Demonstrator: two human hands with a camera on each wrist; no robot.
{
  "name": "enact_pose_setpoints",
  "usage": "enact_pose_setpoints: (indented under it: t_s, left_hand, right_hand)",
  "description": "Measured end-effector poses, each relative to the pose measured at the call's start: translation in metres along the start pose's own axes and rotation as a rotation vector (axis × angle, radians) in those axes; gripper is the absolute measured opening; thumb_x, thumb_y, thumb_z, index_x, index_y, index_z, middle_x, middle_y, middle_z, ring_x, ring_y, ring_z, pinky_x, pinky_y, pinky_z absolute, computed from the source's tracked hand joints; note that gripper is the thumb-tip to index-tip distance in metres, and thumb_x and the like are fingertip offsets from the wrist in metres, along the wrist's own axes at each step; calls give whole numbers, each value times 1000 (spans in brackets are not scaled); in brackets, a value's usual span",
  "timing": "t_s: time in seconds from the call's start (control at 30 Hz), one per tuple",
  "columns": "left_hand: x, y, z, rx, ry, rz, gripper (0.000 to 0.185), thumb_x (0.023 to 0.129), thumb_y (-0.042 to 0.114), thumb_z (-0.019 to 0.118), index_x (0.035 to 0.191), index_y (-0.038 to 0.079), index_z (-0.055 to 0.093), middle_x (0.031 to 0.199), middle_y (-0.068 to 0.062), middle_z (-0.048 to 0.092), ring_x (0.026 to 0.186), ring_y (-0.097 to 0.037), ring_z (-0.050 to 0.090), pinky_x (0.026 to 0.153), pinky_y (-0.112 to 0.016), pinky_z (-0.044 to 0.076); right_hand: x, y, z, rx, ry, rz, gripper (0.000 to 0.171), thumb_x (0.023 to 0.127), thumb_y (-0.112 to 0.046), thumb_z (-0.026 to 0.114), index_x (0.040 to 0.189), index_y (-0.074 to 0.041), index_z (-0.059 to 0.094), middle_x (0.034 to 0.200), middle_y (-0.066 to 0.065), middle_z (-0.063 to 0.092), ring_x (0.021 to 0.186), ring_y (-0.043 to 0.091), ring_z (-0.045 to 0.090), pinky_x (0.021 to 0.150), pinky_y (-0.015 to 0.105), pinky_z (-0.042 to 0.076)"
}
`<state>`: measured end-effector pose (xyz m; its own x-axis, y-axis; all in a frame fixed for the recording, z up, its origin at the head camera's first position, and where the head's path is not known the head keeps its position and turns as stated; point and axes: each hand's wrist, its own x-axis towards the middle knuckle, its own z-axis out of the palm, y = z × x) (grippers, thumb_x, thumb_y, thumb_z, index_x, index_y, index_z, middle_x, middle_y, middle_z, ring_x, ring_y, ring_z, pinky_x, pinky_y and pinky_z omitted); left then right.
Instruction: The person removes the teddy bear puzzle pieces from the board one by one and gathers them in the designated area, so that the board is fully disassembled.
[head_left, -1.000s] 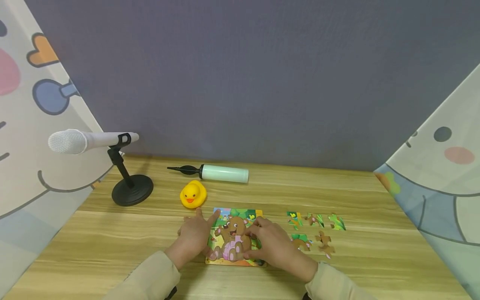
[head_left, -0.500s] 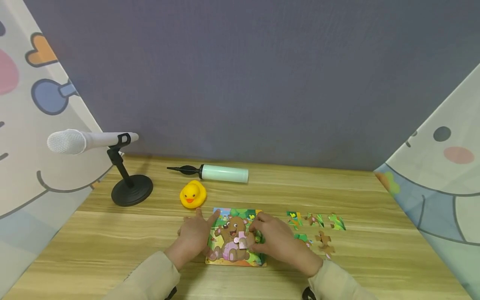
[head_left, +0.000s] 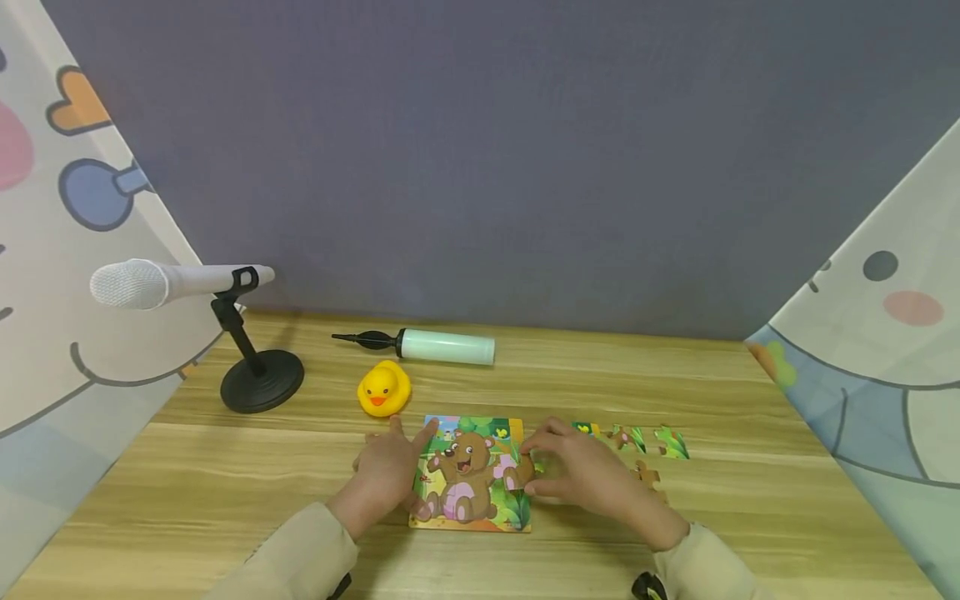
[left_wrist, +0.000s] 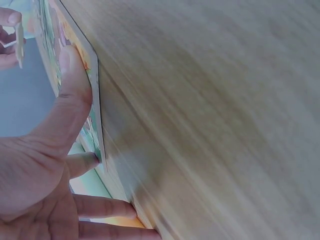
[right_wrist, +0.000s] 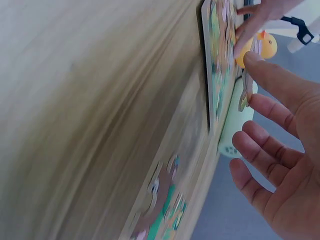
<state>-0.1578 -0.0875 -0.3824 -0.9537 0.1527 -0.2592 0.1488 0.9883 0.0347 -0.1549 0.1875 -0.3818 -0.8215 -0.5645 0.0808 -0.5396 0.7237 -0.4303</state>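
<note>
A bear jigsaw puzzle [head_left: 450, 524] lies flat on the wooden table. My left hand [head_left: 386, 475] rests spread along its left edge; the left wrist view shows the thumb [left_wrist: 75, 75] on the puzzle's face and other fingertips down on the tabletop. With thumb and fingertips my right hand [head_left: 588, 471] pinches a brown-and-pink puzzle piece [head_left: 516, 475], which overlaps the puzzle's right edge in the head view. In the right wrist view this piece [right_wrist: 246, 87] is seen edge-on, raised above the table, while the remaining fingers stay loosely bent. Loose pieces [head_left: 672, 443] lie to the right, some hidden behind the right hand.
Behind the puzzle sits a yellow rubber duck [head_left: 385, 390], with a pale green hand pump [head_left: 446, 346] beyond it. A white microphone [head_left: 180, 283] on a black stand [head_left: 262, 381] occupies the back left. A grey partition [head_left: 480, 167] rises behind the table.
My right hand has lifted the brown-and-pink piece out of the bear's right side and carried it to the right. Green background shows where it was. The left hand has stayed put.
</note>
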Motion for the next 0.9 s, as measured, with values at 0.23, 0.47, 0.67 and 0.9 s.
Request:
enact_pose_setpoints:
  t_s: [0.23,0.47,0.67,0.9]
  left_hand:
    - [-1,-1,-1,-23,-4,2,124,47,46,93,157,24,41,151,-34,42,119,-62,53,68,-60,61]
    - [-2,0,-3,-24,-21,-1,124,47,44,93,157,23,40,151,-33,41,120,-62,53,69,-60,61]
    - [-1,1,-2,-10,-23,-3,124,47,45,93,157,23,40,151,-33,42,120,-61,54,69,-59,61]
    - [-1,1,-2,-1,-31,0,125,47,45,93,157,23,39,152,-33,40,119,-61,54,68,-59,61]
  right_hand:
    - [-16,16,-12,31,32,29,42,84,-34,84,120,-17,72,119,-4,62,94,18,67,80,44,58]
    - [-37,35,-28,80,44,61,43,84,-38,83,120,-18,71,118,0,64,97,23,65,72,34,58]
    - [-58,56,-41,112,72,40,42,85,-35,82,120,-16,71,115,-4,63,94,22,63,69,31,57]
    - [-84,82,-54,49,111,69,42,82,-34,85,118,-17,73,112,-4,64,92,16,60,67,29,53]
